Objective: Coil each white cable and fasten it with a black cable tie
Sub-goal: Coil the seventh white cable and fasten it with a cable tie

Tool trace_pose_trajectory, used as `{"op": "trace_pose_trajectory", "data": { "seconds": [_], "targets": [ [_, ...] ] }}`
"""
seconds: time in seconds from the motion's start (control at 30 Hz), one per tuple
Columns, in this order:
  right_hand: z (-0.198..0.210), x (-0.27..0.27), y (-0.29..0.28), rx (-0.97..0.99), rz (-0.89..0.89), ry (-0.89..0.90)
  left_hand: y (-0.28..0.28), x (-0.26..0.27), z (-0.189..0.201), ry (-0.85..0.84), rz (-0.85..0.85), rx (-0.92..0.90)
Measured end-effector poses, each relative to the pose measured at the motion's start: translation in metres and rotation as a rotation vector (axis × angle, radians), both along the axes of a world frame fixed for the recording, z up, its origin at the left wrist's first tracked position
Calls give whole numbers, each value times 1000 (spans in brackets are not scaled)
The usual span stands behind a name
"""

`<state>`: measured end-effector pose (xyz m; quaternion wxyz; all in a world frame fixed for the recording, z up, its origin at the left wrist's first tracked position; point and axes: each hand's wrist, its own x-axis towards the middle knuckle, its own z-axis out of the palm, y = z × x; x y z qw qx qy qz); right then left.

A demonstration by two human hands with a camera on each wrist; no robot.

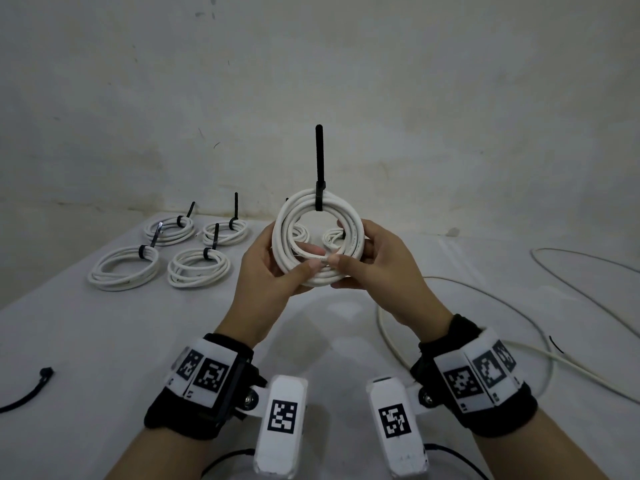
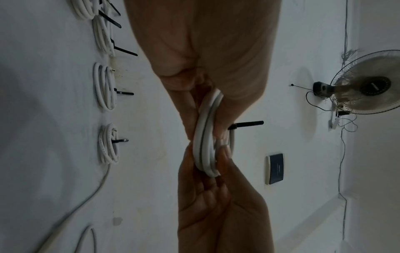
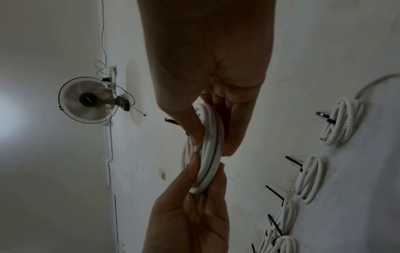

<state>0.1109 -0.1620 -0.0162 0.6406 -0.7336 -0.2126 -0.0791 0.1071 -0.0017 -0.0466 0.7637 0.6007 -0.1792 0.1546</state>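
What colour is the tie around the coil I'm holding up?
Black. The cable tie cinches the top of the white coil; the head view shows it best.

Both hands are raised side by side: the left hand (image 1: pixel 266 261) and right hand (image 1: pixel 377 258) each pinch the white coil (image 1: pixel 317 216), thumbs meeting at its lower rim.

A white cable (image 1: pixel 318 237) is wound into a round coil of several turns and stands upright above the table, its open centre facing the camera. A black cable tie (image 1: pixel 319 168) wraps the top of the coil, its long tail pointing straight up. Four more white coils (image 1: pixel 199 268), each bound with a black tie, lie flat at the far left of the table. An uncoiled white cable (image 1: pixel 485 327) lies loose on the right. A spare black tie (image 1: pixel 24 393) lies at the near left edge.
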Motion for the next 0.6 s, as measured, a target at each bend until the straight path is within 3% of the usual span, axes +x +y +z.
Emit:
{"op": "trace_pose_trajectory", "data": {
  "seconds": [0.23,0.37,0.6],
  "targets": [
    [1,1,-3,-89,17,-46,-1,4,-2,-59,-87,-33],
    [2,0,-3,-6,80,79,-3,2,2,-44,-193,-124],
    [2,-1,-6,-117,122,150,-7,4,1,77,-116,-141]
  ]
}}
